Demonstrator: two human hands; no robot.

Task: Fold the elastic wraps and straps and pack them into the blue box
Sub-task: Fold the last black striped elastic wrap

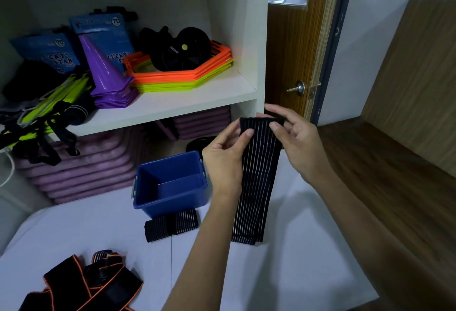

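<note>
A long black elastic wrap with thin white stripes [259,177] hangs doubled over, its lower end touching the white surface [308,249]. My left hand [224,152] pinches its top left corner and my right hand [293,135] pinches the top right corner. The blue box [172,202] stands open just left of my left hand, and nothing shows inside it. Two folded striped wraps [171,224] lie side by side in front of the box. A heap of black straps with orange edging [86,283] lies at the lower left.
A white shelf [172,98] behind holds purple cones [106,71], orange and green hexagon rings [182,74], blue packets and black gear. Purple mats [86,162] are stacked under it. A wooden door [288,64] and a wooden bench [394,175] stand to the right.
</note>
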